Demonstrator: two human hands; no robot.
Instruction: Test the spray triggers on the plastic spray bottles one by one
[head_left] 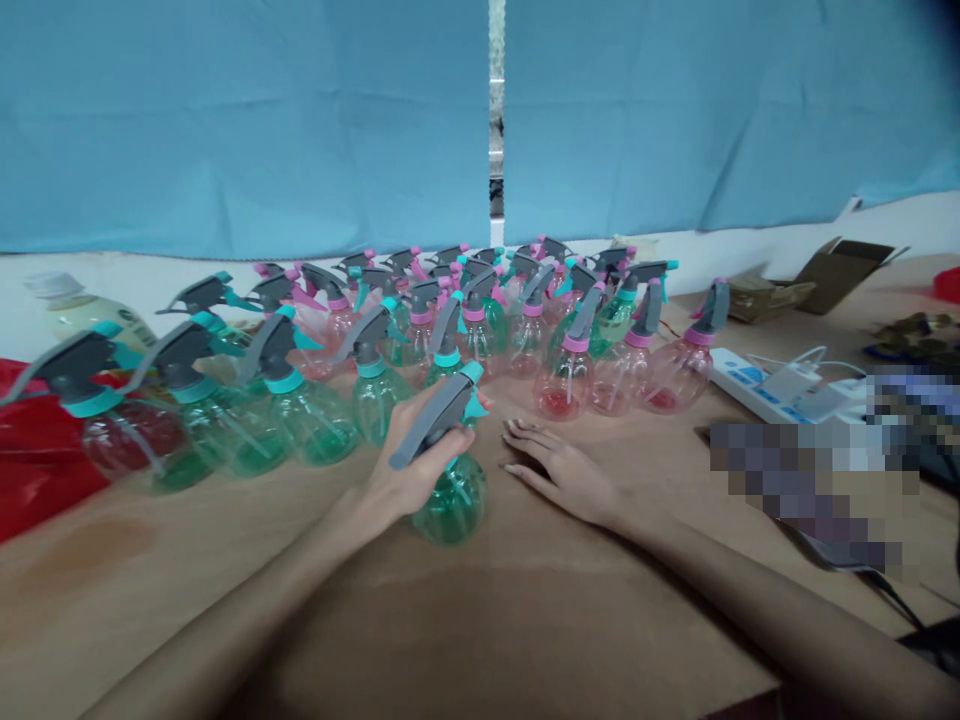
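My left hand [420, 450] is wrapped round the neck of a green spray bottle [451, 505] with a grey and turquoise trigger head. Its round, see-through body stands upright on the wooden table, or just over it; I cannot tell which. To the right, my right hand [564, 470] lies on the tabletop with fingers stretched out, holding nothing. Beyond it stand clear pink spray bottles [561, 385] with pink collars. More green spray bottles [311, 425] with turquoise collars form a row at the left.
Further spray bottles crowd the back by the blue curtain [247, 120]. On the right are a white power strip [757, 390], a blurred-out device [802, 500] with a cable, and an open cardboard box [844, 280]. A red bag [45, 460] and a white-capped bottle [90, 310] are on the left.
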